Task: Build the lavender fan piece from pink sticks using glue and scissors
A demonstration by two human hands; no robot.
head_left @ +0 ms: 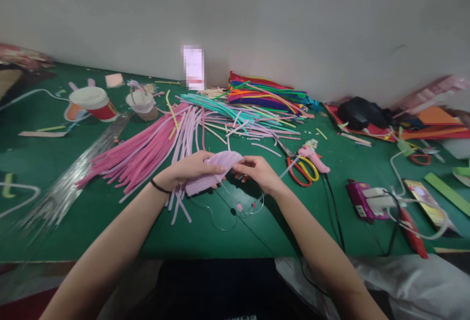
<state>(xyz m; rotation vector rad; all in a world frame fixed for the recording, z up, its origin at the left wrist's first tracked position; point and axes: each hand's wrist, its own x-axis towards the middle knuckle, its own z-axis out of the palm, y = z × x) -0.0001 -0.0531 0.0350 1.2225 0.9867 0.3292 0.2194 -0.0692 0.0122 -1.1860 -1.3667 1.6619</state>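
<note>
A piece made of lilac pipe cleaners (pixel 205 181) laid side by side is in my left hand (pixel 196 167), thumb on top and fingers underneath. My right hand (pixel 255 169) is at the piece's right end, its thumb and fingertips pinched together there; whether they grip the edge or something thin is too small to tell. Below the hands, earphones with a clear cord (pixel 216 224) lie on the green table (pixel 147 236). Loose lilac pipe cleaners (pixel 187 129) fan out behind my left hand, beside a bundle of pink pipe cleaners (pixel 135 156).
To the right lie scissors (pixel 304 172) with red and yellow handles, a pink glue gun (pixel 314 158) with a black cord, and a purple power bank (pixel 362 200). Multicoloured pipe cleaners (pixel 264 97) are heaped at the wall. Cups (pixel 99 104) stand left, near silvery wires (pixel 84 173).
</note>
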